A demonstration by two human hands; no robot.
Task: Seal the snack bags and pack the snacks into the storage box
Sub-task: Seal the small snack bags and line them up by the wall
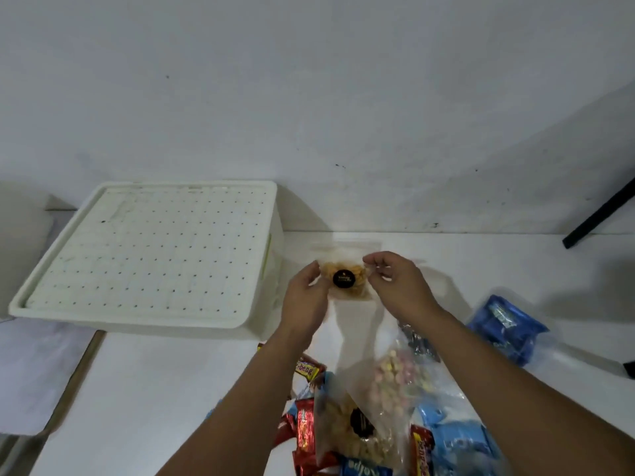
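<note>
A small clear snack bag (347, 280) of orange chips with a round black label is held up above the white table. My left hand (307, 297) grips its left edge, and my right hand (395, 280) pinches its upper right edge. The white storage box (151, 255) stands at the back left with its dotted lid on. A pile of snacks lies near me: red wafer packs (305, 431), a clear bag of pastel candies (395, 379), another clear chip bag with a black label (350, 431), and blue packs (457, 444).
A blue packet (505, 324) in clear plastic lies at the right on the table (165, 389). A black stand leg (598, 214) leans at the far right against the white wall. The table's left edge runs beside a white sheet lower down.
</note>
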